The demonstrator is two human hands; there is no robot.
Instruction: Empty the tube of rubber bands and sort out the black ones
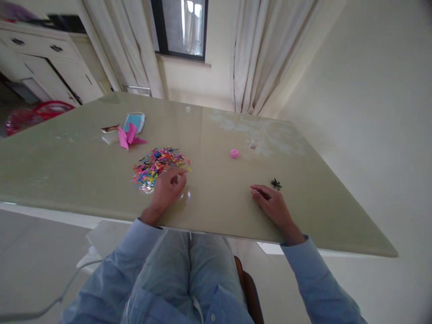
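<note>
Stretching across the view, a greenish table [209,198] is seen, and over its near edge both arms are extended in blue sleeves [116,265]. The left hand [168,184] is turned inward with fingers curled and thumb drawn near them; the right hand [272,204] is pointed inward, its thumb and forefinger brought narrowly together. Whether anything is held by either hand cannot be told. Beside and partly behind the left hand, the pile [162,157] is spread loosely: small, thin, curled pieces are mixed in red, pink, yellow, blue and black. Just beyond the right hand, a small black tangle [276,183] is placed. Between the hands, farther back, a pink ring [234,154] is found.
</note>
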